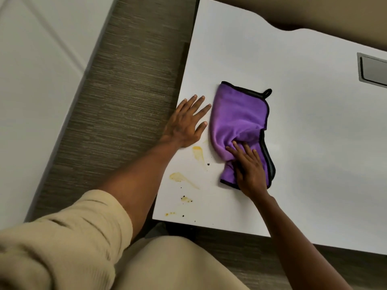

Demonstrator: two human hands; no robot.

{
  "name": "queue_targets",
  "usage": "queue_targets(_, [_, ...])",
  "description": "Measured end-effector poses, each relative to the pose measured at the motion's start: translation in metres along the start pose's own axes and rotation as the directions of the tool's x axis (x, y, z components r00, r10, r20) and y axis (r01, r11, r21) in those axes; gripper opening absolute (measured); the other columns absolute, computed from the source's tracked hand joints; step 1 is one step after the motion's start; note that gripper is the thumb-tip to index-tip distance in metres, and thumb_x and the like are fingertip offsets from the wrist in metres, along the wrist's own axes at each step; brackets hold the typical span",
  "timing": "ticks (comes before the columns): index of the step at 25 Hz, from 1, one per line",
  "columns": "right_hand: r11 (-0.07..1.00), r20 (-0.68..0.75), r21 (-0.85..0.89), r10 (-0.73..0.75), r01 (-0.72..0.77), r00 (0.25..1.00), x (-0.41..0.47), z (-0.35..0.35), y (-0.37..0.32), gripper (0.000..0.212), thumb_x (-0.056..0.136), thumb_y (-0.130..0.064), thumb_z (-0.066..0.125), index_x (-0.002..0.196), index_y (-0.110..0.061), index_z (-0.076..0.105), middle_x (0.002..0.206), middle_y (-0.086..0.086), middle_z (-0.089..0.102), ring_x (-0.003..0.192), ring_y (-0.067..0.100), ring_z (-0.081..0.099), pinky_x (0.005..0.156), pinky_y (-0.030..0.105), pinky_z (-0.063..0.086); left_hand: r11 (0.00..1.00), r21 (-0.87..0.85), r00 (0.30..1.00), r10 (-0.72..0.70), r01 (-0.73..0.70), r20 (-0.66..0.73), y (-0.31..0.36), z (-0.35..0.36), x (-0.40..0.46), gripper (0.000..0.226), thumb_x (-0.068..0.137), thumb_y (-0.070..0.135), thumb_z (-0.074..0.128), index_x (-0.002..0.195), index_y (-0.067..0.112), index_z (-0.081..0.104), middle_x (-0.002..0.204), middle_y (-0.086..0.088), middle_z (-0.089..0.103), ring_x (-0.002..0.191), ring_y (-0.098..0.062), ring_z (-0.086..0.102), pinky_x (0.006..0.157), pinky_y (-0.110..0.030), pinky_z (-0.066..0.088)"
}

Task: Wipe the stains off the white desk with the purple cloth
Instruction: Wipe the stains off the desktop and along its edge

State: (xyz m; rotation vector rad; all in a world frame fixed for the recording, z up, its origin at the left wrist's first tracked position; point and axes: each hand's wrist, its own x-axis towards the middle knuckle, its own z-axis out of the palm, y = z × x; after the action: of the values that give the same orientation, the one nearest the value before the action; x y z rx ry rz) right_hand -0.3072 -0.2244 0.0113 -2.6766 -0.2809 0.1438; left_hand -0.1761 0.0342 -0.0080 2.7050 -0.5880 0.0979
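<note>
A purple cloth (pixel 238 120) with black trim and a hanging loop lies crumpled on the white desk (pixel 303 132). My right hand (pixel 250 170) presses down on the cloth's near end with straight fingers. My left hand (pixel 186 122) lies flat on the desk near its left edge, fingers spread, just left of the cloth. Yellow-orange stains (pixel 198 152) and a second yellow smear (pixel 180 177) mark the desk between my hands and the near corner, with dark crumbs (pixel 186 198) and small orange dots (pixel 170 213) closer to the front edge.
A grey metal cable hatch (pixel 372 70) is set into the desk at the far right. The desk's left edge drops to grey carpet (pixel 125 91). A white panel (pixel 37 70) runs along the left. My beige clothing fills the bottom.
</note>
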Motion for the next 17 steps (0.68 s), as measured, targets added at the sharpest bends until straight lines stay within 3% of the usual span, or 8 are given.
queue_targets(3, [0.973,-0.133,0.025,0.231,-0.23,0.964,0.038,0.001,-0.016,0.05,0.103,-0.023,0.047,0.153,-0.025,0.051,0.158,0.004,0.052,0.15,0.032,0.043,0.129,0.052,0.021,0.999,-0.033,1.0,-0.004,0.003,-0.023,-0.001,0.001,-0.002,0.061,0.1,0.041,0.037,0.158,0.022,0.039,0.167,-0.007,0.031,0.156,-0.026,0.024,0.128,-0.047,0.017])
queue_targets(5, [0.952,-0.139,0.024,0.305,-0.305,0.942,0.061,0.006,-0.036,0.047,0.107,-0.023,0.045,0.154,-0.023,0.049,0.159,0.007,0.051,0.152,0.034,0.038,0.13,0.052,0.016,0.997,-0.075,0.997,-0.008,0.002,-0.074,0.0,-0.001,-0.002,0.061,0.102,0.04,0.034,0.16,0.019,0.034,0.166,-0.008,0.033,0.155,-0.026,0.028,0.127,-0.046,0.02])
queue_targets(10, [0.999,-0.015,0.013,0.046,-0.046,0.999,0.05,0.016,-0.055,0.052,0.105,-0.025,0.047,0.157,-0.026,0.043,0.165,0.0,0.039,0.158,0.03,0.028,0.13,0.055,0.017,0.982,-0.188,0.993,-0.018,-0.004,-0.113,0.0,-0.006,-0.003,0.072,0.105,0.057,0.015,0.162,0.014,0.023,0.166,-0.012,0.034,0.153,-0.027,0.034,0.126,-0.044,0.024])
queue_targets(13, [0.995,0.134,0.064,-0.078,0.07,0.988,0.019,0.013,-0.054,0.053,0.103,-0.028,0.046,0.156,-0.031,0.042,0.164,-0.011,0.035,0.158,0.027,0.023,0.13,0.05,0.013,0.975,-0.223,0.996,-0.017,-0.004,-0.092,-0.001,-0.007,-0.002,0.074,0.103,0.058,0.022,0.162,0.013,0.025,0.165,-0.012,0.035,0.153,-0.028,0.034,0.125,-0.048,0.025])
queue_targets(15, [0.986,0.127,0.121,-0.126,0.11,0.984,0.005,-0.001,-0.036,0.054,0.098,-0.019,0.049,0.151,-0.03,0.049,0.16,-0.01,0.043,0.155,0.029,0.034,0.129,0.055,0.02,0.972,-0.233,0.997,-0.019,0.002,-0.07,-0.002,-0.007,-0.003,0.075,0.102,0.057,0.025,0.162,0.014,0.023,0.165,-0.011,0.034,0.153,-0.028,0.032,0.127,-0.047,0.022])
queue_targets(17, [0.99,0.032,0.133,-0.052,0.047,0.998,0.012,-0.018,-0.015,0.052,0.095,-0.012,0.051,0.145,-0.02,0.058,0.155,0.001,0.054,0.146,0.034,0.048,0.123,0.062,0.03,0.97,-0.244,0.998,-0.021,0.006,-0.06,-0.002,-0.007,-0.003,0.076,0.101,0.058,0.026,0.163,0.015,0.022,0.166,-0.012,0.033,0.154,-0.028,0.031,0.127,-0.046,0.021])
